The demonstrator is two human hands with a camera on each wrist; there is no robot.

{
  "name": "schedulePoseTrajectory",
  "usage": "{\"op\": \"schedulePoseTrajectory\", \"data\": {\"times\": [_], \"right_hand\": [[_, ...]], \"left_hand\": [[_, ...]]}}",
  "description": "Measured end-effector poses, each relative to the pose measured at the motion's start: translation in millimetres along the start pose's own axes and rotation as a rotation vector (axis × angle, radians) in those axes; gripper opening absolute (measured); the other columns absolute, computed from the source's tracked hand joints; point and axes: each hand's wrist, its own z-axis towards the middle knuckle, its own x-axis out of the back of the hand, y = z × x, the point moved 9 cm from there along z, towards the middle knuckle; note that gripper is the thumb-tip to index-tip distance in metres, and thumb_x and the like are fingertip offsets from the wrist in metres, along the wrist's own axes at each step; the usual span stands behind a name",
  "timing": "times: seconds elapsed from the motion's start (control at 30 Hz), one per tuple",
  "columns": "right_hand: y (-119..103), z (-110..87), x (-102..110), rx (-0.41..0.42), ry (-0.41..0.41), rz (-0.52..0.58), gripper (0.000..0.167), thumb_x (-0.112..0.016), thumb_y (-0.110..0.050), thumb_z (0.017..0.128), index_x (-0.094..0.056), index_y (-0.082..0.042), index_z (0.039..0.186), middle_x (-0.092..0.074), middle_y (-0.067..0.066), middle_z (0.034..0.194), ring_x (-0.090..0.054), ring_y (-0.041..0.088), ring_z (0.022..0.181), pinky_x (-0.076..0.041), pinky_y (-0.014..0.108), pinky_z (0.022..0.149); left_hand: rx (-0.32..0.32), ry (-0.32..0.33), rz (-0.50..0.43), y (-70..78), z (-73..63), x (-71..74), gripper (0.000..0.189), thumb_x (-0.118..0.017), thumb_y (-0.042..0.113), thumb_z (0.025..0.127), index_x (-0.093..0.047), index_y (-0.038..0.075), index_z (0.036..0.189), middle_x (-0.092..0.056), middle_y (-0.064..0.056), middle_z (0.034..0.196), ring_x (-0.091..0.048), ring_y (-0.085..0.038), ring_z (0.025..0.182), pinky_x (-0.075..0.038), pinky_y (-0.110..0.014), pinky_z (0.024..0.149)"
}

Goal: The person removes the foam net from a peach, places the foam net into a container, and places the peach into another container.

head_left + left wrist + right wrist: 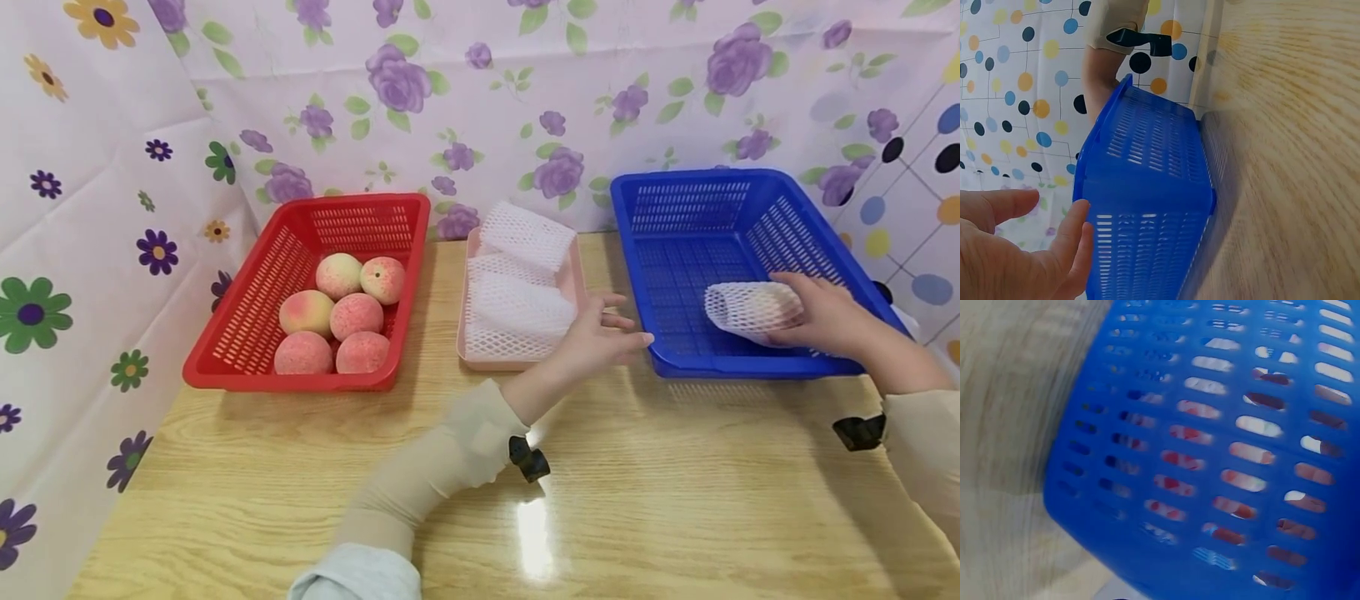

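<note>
My right hand (pixel 828 317) grips a peach in a white foam net sleeve (pixel 750 308), low inside the blue basket (pixel 645 292). The sleeve's open end points left; most of the fruit is hidden by net and fingers. In the right wrist view the slotted wall of the blue basket (pixel 1210 456) covers the hand. My left hand (pixel 600 333) hovers between the pink tray (pixel 495 363) and the blue basket, fingers loosely extended and holding nothing. In the left wrist view, the left hand (pixel 1029 256) shows thumb and fingers apart beside the basket's wall (pixel 1141 194).
Several peaches (pixel 356 317) lie in the red basket (pixel 300 382) on the left. White foam net sleeves (pixel 517 292) are heaped in the pink tray. Everything stands on a wooden table (pixel 637 492), with a flowered cloth (pixel 480 108) hanging behind.
</note>
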Motion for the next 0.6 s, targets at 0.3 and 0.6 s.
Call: {"op": "schedulePoseTrajectory", "data": {"times": [0.3, 0.6], "right_hand": [[4, -4.2, 2, 0.006, 0.004, -0.058, 0.072, -0.077, -0.011, 0.073, -0.037, 0.013, 0.129, -0.046, 0.044, 0.114, -0.037, 0.057, 0.108, -0.029, 0.068, 0.089], [5, -6.0, 4, 0.029, -0.030, -0.105, 0.063, -0.073, 0.001, 0.070, -0.044, 0.013, 0.124, -0.049, 0.044, 0.112, -0.041, 0.059, 0.106, -0.037, 0.069, 0.085]], "left_hand": [[-0.003, 0.049, -0.056, -3.4, 3.0, -7.1, 0.062, -0.069, -0.008, 0.080, -0.041, 0.000, 0.135, -0.053, -0.007, 0.099, -0.064, -0.024, 0.082, -0.058, -0.033, 0.077], [0.035, 0.068, -0.136, -13.7, 9.2, -11.4, 0.057, -0.067, -0.013, 0.079, -0.045, -0.001, 0.130, -0.053, -0.006, 0.092, -0.063, -0.024, 0.084, -0.054, -0.042, 0.088]]}}
